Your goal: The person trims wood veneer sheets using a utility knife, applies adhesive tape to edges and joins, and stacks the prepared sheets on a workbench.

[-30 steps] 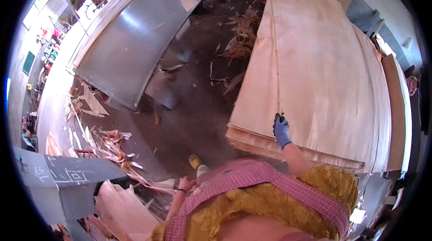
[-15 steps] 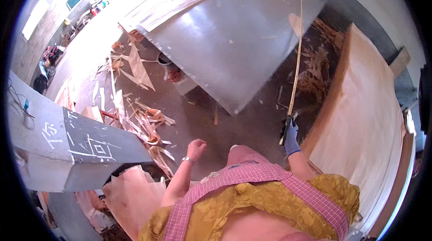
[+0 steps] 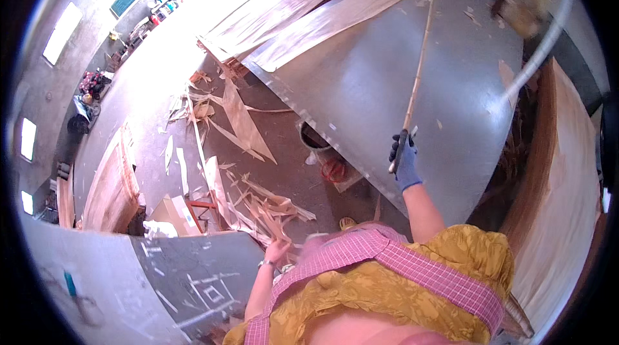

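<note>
My right hand (image 3: 406, 167), in a blue and black work glove, is closed around the thick end of a long thin bamboo stick (image 3: 422, 64). The stick points away over a large grey metal-topped table (image 3: 464, 87), its far tip near the end of a long pale wood veneer strip (image 3: 354, 16). That strip lies along the table's left side, beside a pile of veneer sheets (image 3: 284, 6). My bare left hand (image 3: 278, 251), a watch at its wrist, hangs low with fingers loosely curled and nothing visible in it. Behind it on the floor are torn veneer scraps (image 3: 267, 206).
A tall veneer stack (image 3: 567, 171) stands on the right. At the lower left is a grey panel with white chalk marks (image 3: 200, 280). A bucket (image 3: 313, 138) sits by the table's edge, near a red coil (image 3: 333, 169). A cardboard box (image 3: 174, 214) stands farther left.
I have come closer to the table, and the view has shifted. My right hand and the stick now reach over the tabletop. My left hand has dropped lower beside me.
</note>
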Tool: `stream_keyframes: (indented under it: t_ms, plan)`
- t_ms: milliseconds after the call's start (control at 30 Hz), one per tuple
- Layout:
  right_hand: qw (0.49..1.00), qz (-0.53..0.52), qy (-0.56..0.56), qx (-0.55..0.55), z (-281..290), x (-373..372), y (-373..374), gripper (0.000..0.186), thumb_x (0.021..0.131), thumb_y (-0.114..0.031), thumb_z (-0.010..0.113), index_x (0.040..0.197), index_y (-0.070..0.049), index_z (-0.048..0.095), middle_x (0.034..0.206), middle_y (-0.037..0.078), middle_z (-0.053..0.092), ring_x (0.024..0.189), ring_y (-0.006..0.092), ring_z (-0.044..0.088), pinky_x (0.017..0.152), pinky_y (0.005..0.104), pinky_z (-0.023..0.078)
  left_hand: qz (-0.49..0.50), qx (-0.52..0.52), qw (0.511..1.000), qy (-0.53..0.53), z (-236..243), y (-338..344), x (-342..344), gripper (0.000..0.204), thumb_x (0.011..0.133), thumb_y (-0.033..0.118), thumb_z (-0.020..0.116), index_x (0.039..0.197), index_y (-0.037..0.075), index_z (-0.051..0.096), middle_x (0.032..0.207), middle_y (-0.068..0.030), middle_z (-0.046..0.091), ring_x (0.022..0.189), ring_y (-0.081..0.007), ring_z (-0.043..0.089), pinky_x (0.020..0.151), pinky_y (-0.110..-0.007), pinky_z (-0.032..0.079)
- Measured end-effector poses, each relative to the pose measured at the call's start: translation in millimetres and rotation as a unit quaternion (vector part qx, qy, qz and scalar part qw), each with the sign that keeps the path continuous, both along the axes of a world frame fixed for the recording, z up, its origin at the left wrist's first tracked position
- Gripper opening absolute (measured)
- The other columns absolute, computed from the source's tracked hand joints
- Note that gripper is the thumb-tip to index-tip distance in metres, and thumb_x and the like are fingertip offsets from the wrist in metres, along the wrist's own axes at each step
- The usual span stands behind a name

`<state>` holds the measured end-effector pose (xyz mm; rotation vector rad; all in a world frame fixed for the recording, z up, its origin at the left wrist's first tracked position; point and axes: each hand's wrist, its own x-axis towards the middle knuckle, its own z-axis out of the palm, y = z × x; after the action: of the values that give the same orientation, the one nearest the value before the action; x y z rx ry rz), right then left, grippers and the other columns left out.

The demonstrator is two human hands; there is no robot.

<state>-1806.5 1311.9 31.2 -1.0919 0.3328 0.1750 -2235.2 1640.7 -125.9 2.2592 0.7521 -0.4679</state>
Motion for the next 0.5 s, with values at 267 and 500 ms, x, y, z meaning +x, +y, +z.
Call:
stream_keyframes:
  t_ms: [267, 500]
  plan:
    - [0.999, 0.008, 0.032, -0.009, -20.8, 118.5, 217.8, 0.036, 0.092, -0.047, 0.059, 0.084, -0.012, 0.056, 0.053, -0.002, 0.047, 0.038, 0.0109, 0.044, 0.035, 0.0282, 0.038, 0.098, -0.11, 0.986, 0.082, -52.2, 224.4, -0.9, 0.044, 0.082, 0.043, 0.066, 0.102, 0.004, 0.07, 0.098, -0.0162, 0.071, 0.088, -0.0239, 0.068, 0.08, -0.038, 0.052]
    - [0.993, -0.06, 0.066, -0.072, -46.3, 189.5, 329.7, 0.039, 0.085, -0.051, 0.067, 0.085, -0.013, 0.055, 0.062, 0.002, 0.055, 0.042, 0.0134, 0.048, 0.037, 0.0289, 0.041, 0.186, -0.275, 0.935, -0.125, 33.8, 439.0, 332.9, 0.031, 0.092, 0.037, 0.062, 0.089, 0.007, 0.056, 0.062, 0.0031, 0.048, 0.049, -0.0074, 0.046, 0.04, -0.025, 0.035]
